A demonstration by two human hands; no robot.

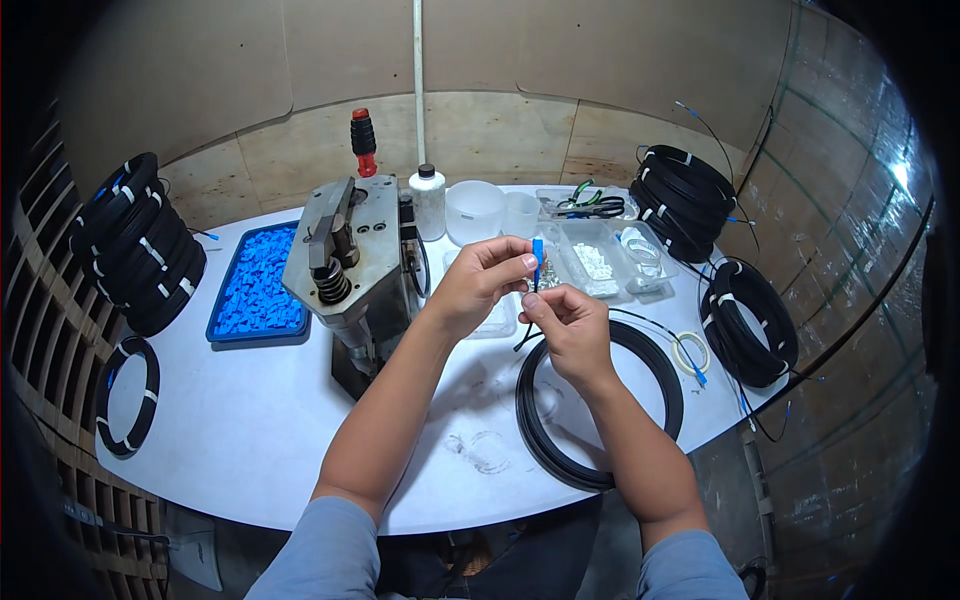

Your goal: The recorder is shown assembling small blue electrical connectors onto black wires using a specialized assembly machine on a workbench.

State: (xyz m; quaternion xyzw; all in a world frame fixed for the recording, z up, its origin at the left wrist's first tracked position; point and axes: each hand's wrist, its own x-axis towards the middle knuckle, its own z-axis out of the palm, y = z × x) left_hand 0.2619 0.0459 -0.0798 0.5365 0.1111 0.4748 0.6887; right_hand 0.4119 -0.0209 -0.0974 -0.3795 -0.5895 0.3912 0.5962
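Observation:
Above the middle of the table, my left hand (492, 279) pinches a blue cable connector (538, 252) between thumb and fingers. Just below it, my right hand (570, 330) is closed on the thin black cable (536, 288) that runs down from the connector. Under my right forearm a coil of black cable (531, 425) lies on the table. A second blue connector (701, 379) rests on the table at the end of a cable right of the coil. Behind my left hand stands a metal hand press (345, 235) with a red and black handle.
Left of the press is a blue tray (262, 341) full of small blue connector parts. Stacked black cable coils stand at far left (140, 245) and far right (683, 200). A white bottle (427, 203), clear bins (585, 235) with white parts and a tape roll (691, 353) sit around.

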